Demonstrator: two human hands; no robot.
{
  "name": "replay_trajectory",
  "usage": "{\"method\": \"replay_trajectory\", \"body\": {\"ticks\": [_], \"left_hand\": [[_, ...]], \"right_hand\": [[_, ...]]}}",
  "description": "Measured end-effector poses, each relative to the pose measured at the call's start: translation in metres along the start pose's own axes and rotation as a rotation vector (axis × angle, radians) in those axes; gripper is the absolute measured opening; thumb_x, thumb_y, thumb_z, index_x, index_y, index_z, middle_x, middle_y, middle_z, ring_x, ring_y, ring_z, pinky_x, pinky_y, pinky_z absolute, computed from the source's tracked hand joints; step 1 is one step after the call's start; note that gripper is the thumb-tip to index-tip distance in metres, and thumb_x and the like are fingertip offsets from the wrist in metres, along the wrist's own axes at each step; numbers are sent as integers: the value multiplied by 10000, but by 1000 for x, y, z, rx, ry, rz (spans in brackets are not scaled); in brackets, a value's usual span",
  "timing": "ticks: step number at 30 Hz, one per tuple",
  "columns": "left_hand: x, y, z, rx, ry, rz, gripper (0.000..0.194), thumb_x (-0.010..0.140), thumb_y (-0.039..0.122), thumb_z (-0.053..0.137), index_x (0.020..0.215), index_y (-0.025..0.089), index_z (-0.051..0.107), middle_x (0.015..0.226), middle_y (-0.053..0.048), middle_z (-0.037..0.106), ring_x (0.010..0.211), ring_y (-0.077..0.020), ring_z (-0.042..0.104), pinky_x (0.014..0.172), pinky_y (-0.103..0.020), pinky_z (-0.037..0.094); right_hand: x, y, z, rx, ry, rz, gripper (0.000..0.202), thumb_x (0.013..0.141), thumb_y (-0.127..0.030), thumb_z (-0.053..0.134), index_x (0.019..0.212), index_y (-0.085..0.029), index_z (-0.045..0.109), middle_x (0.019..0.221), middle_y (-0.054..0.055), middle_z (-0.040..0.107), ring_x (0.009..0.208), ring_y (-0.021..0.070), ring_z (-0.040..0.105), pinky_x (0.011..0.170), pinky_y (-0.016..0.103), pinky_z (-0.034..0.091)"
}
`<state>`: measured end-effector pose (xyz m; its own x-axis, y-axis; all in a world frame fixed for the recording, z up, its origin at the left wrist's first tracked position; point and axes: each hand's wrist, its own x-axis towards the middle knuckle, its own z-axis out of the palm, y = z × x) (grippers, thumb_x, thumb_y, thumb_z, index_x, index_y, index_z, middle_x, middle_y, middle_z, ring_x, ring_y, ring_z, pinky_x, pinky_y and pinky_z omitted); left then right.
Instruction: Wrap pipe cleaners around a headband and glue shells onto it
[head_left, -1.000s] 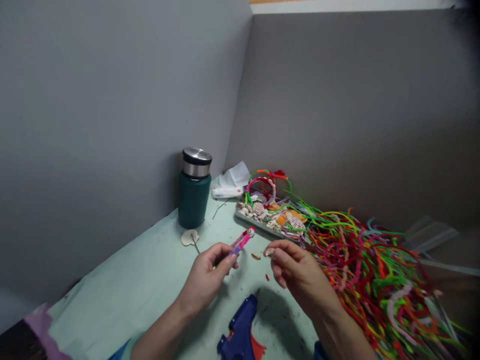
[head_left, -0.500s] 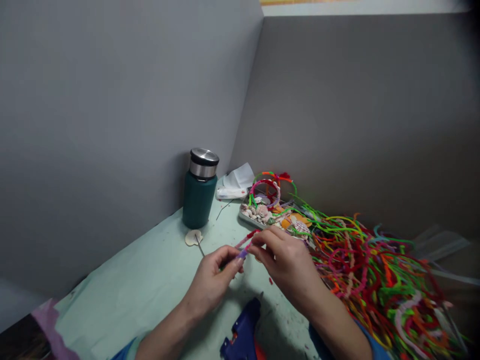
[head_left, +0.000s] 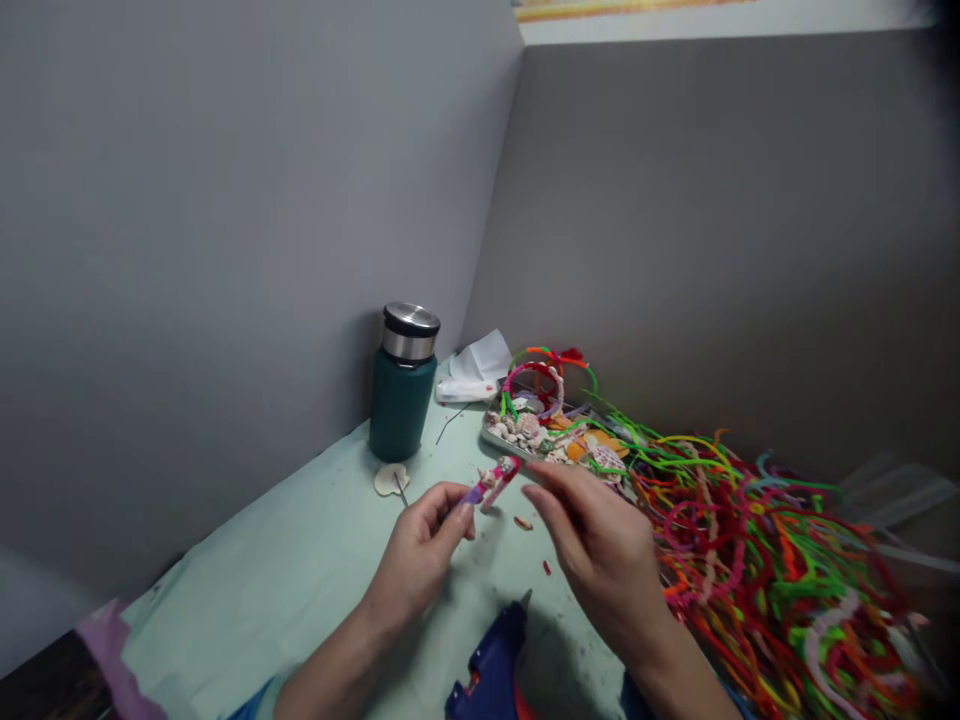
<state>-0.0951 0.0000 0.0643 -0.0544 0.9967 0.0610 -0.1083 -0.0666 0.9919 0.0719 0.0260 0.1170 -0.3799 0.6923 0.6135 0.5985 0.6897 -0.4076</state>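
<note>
My left hand (head_left: 427, 535) pinches a loop of fuzzy pink, purple and red pipe cleaner (head_left: 491, 482) between thumb and fingers, with small shells along its upper side. Just right of the loop is my right hand (head_left: 592, 545), thumb and index finger apart, with nothing seen between them. Below the hands a blue glue gun (head_left: 495, 655) lies on the pale green table cover, its nozzle pointing up and away. A small brownish piece (head_left: 523, 523) rests on the cover between the hands.
A teal bottle (head_left: 403, 400) stands by the left partition, a whitish shell (head_left: 391, 480) before it. A metal tray (head_left: 499, 440) holds shells and pipe-cleaner rings. Tangled colourful pipe cleaners (head_left: 780, 570) cover the right side. White paper (head_left: 484, 357) lies at the back corner.
My right hand has come off the loop and moved right, its finger and thumb parting. The shells on the loop and the brownish piece below now show. The view has shifted slightly.
</note>
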Motion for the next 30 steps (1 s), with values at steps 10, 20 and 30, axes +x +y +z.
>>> {"method": "replay_trajectory", "body": {"ticks": [10,20,30], "left_hand": [[0,-5,-4,-310,-63,-81,284,844,404,536,796,130,591,551,47,360,557,-74,329,578,-205,314],[1,3,-4,-266,-126,-184,417,821,521,512,680,133,571,449,70,312,406,-48,225,413,-194,254],[0,2,-12,-371,-140,-190,351,778,429,605,606,130,538,435,95,191,419,-33,120,431,-217,92]], "right_hand": [[-26,28,7,14,32,195,341,879,-321,524,1198,-199,536,876,52,611,614,141,569,593,258,460],[-27,27,7,127,-112,157,229,915,-311,460,916,-213,668,775,36,612,691,157,612,593,236,449],[-26,23,13,145,-109,100,204,911,-264,472,913,-213,670,734,20,584,641,132,572,579,226,419]]}}
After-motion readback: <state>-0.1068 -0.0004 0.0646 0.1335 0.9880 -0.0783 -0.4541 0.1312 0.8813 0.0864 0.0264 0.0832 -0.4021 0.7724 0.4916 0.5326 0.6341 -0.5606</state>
